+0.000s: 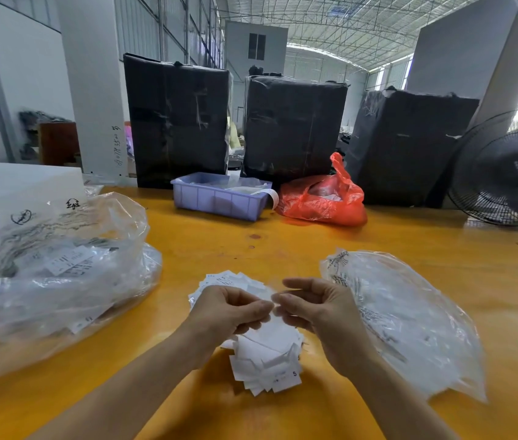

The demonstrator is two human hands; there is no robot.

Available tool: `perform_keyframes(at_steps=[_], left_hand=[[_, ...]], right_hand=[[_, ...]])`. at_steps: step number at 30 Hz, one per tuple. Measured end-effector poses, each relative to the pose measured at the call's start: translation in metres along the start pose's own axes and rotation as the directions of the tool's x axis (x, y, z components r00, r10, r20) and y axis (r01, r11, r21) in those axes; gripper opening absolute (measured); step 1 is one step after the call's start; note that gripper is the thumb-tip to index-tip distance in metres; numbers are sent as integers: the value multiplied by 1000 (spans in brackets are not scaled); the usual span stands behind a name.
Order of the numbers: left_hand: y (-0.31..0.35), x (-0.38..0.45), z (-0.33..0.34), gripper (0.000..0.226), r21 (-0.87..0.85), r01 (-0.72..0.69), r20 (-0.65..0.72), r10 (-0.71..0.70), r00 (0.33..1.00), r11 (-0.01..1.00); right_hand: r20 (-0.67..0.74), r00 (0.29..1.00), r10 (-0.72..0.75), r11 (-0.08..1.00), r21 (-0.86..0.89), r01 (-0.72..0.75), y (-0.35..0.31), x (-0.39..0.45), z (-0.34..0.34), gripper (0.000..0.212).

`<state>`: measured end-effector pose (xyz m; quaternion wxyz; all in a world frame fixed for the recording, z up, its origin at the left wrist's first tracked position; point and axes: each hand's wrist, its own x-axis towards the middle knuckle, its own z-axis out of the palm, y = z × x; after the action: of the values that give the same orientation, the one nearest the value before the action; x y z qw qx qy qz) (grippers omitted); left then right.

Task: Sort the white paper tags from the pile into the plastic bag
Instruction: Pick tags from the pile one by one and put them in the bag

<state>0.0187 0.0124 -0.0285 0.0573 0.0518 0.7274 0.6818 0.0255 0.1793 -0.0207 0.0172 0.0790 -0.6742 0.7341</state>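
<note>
A pile of white paper tags [267,354] lies on the yellow table [219,249] in front of me, some printed with small black text. My left hand [229,309] and my right hand [318,309] hover just above the pile, fingertips meeting in the middle. Both seem to pinch a small, thin clear plastic bag [273,301] between them; it is blurred and hard to make out. A stack of flat clear plastic bags [410,319] lies right of my right hand.
A large crumpled clear bag [61,274] holding tags fills the left side. At the back stand a lavender tray [219,196], a red plastic bag [324,198] and three black-wrapped bales [178,122]. A black fan [511,173] stands far right.
</note>
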Motion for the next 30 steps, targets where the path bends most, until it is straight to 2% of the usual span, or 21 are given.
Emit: perform_keyframes(at_steps=[3, 6, 10, 12, 15, 17, 18, 20, 21, 23, 25, 27, 30], left_hand=[[0, 1, -2, 29, 22, -12, -7, 12, 1000, 1000], [0, 2, -3, 32, -20, 21, 9, -20, 1000, 1000], [0, 3, -2, 21, -62, 97, 55, -93, 994, 993], [0, 4, -2, 14, -132, 92, 16, -90, 996, 987], [0, 8, -1, 14, -332, 53, -132, -102, 986, 942], [0, 11, -1, 11, -433, -9, -233, -102, 967, 901], [0, 12, -3, 9, -455, -47, -282, -94, 955, 889], [0, 13, -7, 7, -436, -111, -364, -63, 929, 893], [0, 14, -9, 7, -412, -130, -391, -46, 919, 902], [-1, 16, -12, 8, -343, -143, -426, -18, 904, 928], [-4, 18, -14, 7, -266, -147, -452, 12, 892, 953], [-7, 19, -14, 6, -211, -147, -458, 35, 888, 966], [-10, 21, -14, 7, -161, -130, -440, 47, 897, 978]], right_hand=[[10, 1000, 11, 1000, -19, -11, 0, 0, 0, 28], [-29, 1000, 1, 999, 37, 0, 3, 2, -1, 23], [-106, 993, 58, 975, 218, -34, 5, 5, -2, 18], [-86, 993, 83, 969, 239, -60, 5, 6, -1, 18], [22, 997, 80, 996, 31, -81, 8, 3, 2, 19], [74, 997, 8, 979, -203, 8, 13, 0, 7, 17], [66, 995, -71, 928, -361, 90, 16, 0, 9, 16], [89, 964, -249, 711, -659, 244, 20, 2, 7, 21], [144, 949, -282, 611, -735, 293, 21, 3, 5, 27], [263, 945, -196, 497, -804, 327, 22, 4, 4, 42], [318, 945, -76, 406, -855, 321, 25, 6, 5, 54], [310, 948, -67, 373, -874, 312, 26, 7, 6, 49], [325, 936, -135, 304, -886, 352, 26, 6, 5, 32]])
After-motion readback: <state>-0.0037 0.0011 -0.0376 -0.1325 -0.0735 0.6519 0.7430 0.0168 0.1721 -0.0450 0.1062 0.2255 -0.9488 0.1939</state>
